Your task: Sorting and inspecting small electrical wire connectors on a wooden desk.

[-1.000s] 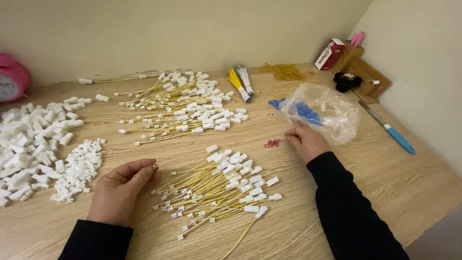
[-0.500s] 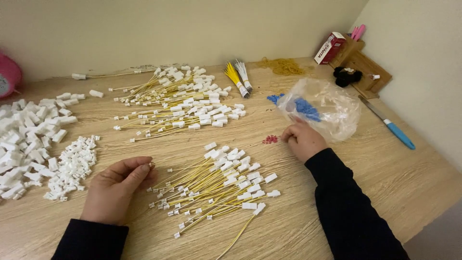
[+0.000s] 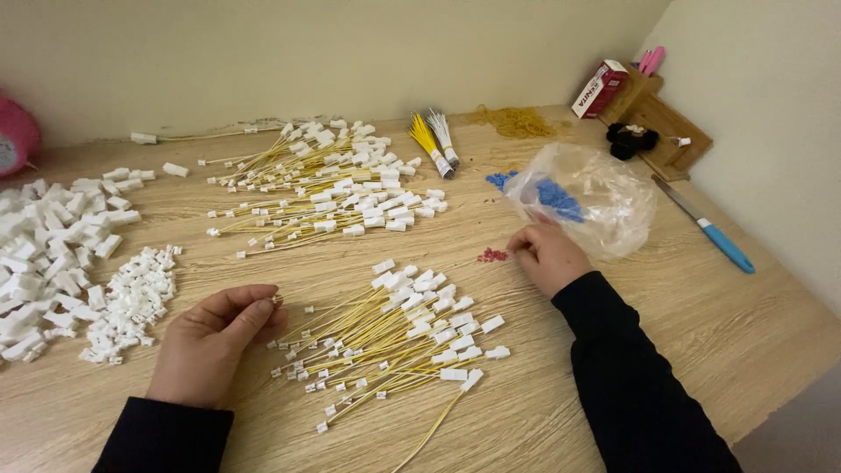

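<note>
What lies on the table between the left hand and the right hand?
In the head view, a fan of yellow wires with white connectors lies between the left hand and the right hand.

Dim, warm, even indoor light with soft shadows, slight wide-angle edge distortion, mostly sharp.

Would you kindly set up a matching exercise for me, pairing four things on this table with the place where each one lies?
Things:
1. left hand
2. right hand
3. blue-handled knife
4. rubber bands

Places:
A. far edge of the table, near the wall
B. fingertips at the small red pieces, beside the clear bag
C. right side, beyond the clear bag
D. at the near bundle of yellow wires

Pairs: 1-D, 2-B, 3-C, 4-A
</note>
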